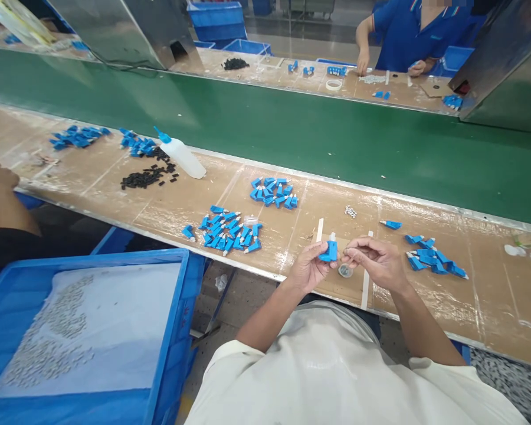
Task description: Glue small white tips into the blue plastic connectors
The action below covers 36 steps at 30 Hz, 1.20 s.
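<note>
Two bare hands meet just above the near edge of the brown workbench [159, 206]. The left hand [308, 267] pinches a small blue connector [328, 251] between thumb and fingers, holding it upright with its white tip pointing up. The right hand [376, 260] is closed narrow, its fingertips [347, 254] drawn together right beside the connector; whether they grip some tiny part is too small to tell. Directly below the connector, on the bench, lies a small round grey cap [345, 271], flanked by two pale strips [365, 283].

Right of the connector sits a cluster of finished blue pieces [433, 258], with one stray piece [392, 224] just above it. Left of the connector lie two more heaps of blue pieces: a near one [228, 230] and a farther one [273, 192]. Farther left still rest a white squeeze bottle [181, 154] with a blue nozzle and a scatter of small black parts [148, 175].

Well left of the connector and lower, a blue crate [177, 307] holds a white sheet strewn with tiny grey parts [48, 342]. Beyond the green conveyor belt [292, 130], a person in a blue shirt [407, 29] works at the far bench.
</note>
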Motion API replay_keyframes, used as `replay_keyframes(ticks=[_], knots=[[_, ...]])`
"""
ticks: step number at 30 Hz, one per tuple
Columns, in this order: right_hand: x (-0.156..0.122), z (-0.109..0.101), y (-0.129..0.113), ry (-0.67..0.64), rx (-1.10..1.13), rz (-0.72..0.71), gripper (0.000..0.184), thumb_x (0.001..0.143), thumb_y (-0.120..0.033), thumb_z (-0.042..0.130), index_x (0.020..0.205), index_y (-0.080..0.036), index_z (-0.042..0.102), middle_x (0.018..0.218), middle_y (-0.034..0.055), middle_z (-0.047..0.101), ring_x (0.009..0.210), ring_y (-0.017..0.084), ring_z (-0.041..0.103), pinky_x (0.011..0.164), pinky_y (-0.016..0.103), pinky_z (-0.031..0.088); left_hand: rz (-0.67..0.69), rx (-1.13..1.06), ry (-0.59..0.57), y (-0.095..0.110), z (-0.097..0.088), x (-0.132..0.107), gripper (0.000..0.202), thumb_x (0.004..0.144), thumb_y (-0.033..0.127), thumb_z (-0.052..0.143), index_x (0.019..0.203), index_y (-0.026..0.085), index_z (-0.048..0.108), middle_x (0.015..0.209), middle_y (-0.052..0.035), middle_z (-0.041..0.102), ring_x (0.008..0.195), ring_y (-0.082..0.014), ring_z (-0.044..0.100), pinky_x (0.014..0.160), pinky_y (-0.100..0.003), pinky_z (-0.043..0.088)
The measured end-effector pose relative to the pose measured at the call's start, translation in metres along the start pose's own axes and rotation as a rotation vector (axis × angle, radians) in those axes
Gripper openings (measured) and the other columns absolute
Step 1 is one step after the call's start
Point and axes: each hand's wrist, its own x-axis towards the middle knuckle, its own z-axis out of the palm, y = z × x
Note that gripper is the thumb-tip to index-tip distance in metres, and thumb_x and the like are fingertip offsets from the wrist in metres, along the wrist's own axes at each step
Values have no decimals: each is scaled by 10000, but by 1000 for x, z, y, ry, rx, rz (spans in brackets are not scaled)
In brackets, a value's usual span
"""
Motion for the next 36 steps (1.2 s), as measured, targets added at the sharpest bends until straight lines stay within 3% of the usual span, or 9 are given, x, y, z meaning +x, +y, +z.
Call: replay_keyframes(ticks=[4,10,15,21,26,36], knots=[[0,-4,0,92,48,25,349,762,-508,856,802,-175,759,725,69,739,631,206,748,498,270,629,8,26,21,-2,-4,1,326,710,334,875,770,116,640,668,-36,660,527,-86,580,502,-194,450],[-5,10,14,55,184,84,392,763,-566,838,793,-191,727,632,23,668,493,121,595,414,226,518,18,74,-38,-3,-3,3,338,703,370,871,776,119,657,688,-38,670,546,-94,592,509,-201,443],[-9,24,28,70,271,139,420,720,-582,862,772,-194,711,623,4,613,510,107,533,379,202,441,20,46,-38,-2,-2,3,324,709,353,871,764,115,658,657,-36,667,537,-97,597,495,-189,439],[-10,22,29,69,241,144,407,744,-571,850,765,-190,707,611,-3,602,497,99,515,396,210,433,11,76,-54,-3,-8,5,333,704,358,873,776,118,653,674,-42,663,569,-107,604,513,-202,444],[-11,20,26,63,239,177,419,769,-585,824,782,-183,707,610,-6,603,478,91,498,407,216,399,85,93,-57,-7,-13,8,448,616,441,933,784,134,652,673,-5,624,588,-94,589,532,-196,438],[-10,31,33,211,225,203,436,715,-592,843,768,-181,708,599,-10,583,491,95,475,395,205,367,155,183,-35,-15,-24,12,534,550,490,966,850,141,695,709,6,646,594,-79,551,584,-225,435]])
